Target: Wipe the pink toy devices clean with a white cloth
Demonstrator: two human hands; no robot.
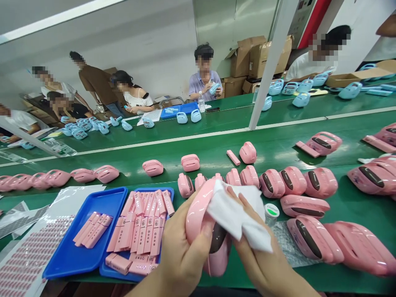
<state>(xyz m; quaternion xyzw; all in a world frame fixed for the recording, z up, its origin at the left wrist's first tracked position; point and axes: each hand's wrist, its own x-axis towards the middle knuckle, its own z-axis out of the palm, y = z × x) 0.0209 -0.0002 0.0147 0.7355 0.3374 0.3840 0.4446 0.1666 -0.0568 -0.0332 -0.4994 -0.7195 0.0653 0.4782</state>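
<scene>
A glossy pink plastic device with a carry handle and a dark window (198,212) is gripped in my left hand (182,243), the thumb pressed on its front. My right hand (255,247) is closed on a white cloth (235,210) and holds it against the top of the device. The cloth hides part of the handle and upper face. Right of my hands stand several more pink devices (312,239), some with dark windows. A small clear jar with a green and white lid (272,211) is just beyond my right hand.
Two blue trays (58,260) on the left hold pink rectangular sticks (148,231). Beside them lies a sheet of printed stickers (40,247). Pink devices line the green bench (130,154). Across it, people handle light blue devices (182,117); a pale post (266,78) rises between.
</scene>
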